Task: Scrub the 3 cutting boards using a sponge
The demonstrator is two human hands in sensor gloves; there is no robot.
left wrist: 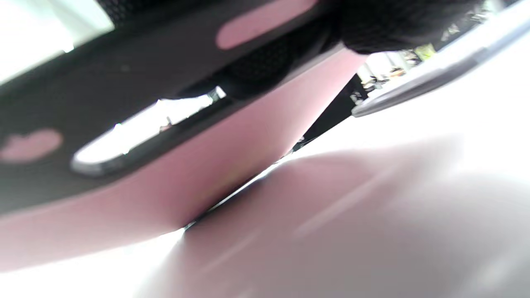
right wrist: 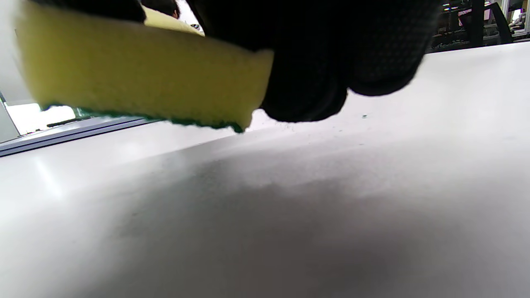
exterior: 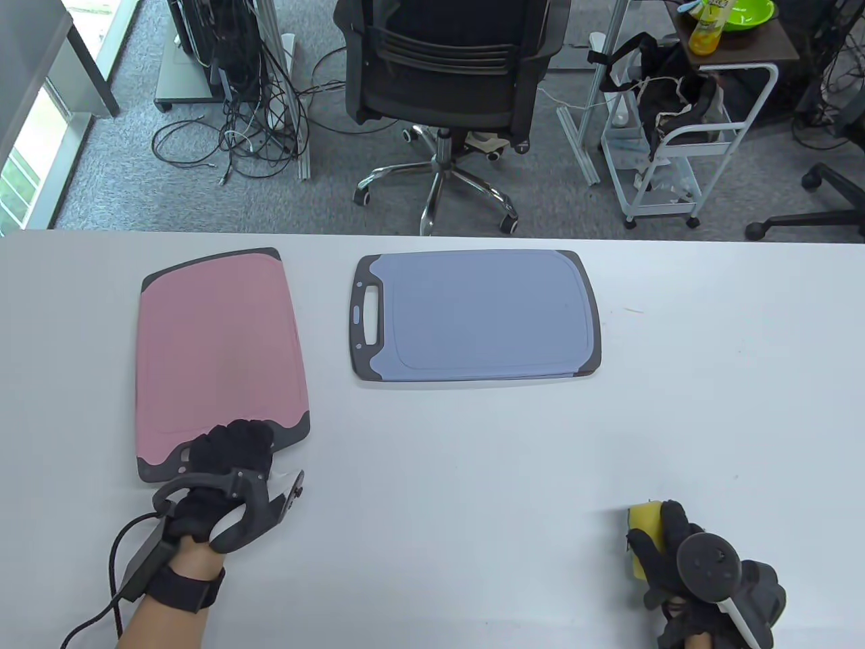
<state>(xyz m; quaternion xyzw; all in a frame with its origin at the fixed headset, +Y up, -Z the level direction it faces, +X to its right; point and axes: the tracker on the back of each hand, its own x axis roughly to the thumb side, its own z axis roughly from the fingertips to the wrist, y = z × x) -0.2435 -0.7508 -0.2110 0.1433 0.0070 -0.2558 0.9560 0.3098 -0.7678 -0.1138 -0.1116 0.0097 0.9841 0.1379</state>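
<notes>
A pink cutting board point(exterior: 219, 351) with dark grey ends lies at the table's left. My left hand point(exterior: 230, 449) grips its near handle end, and in the left wrist view that end of the pink board point(left wrist: 232, 153) is tilted up off the table, with glove fingers point(left wrist: 265, 62) curled round the handle slot. A blue cutting board point(exterior: 476, 314) lies flat in the middle, handle to the left. At the near right my right hand point(exterior: 665, 544) holds a yellow sponge point(exterior: 642, 531). The right wrist view shows the sponge point(right wrist: 136, 74), green side down, just above the table. I see only two boards.
The white table point(exterior: 473, 473) ends at its far edge behind the boards. Beyond it stand an office chair point(exterior: 446, 88), a white trolley point(exterior: 682, 142) and floor cables point(exterior: 250, 128). Bare table lies between the two hands.
</notes>
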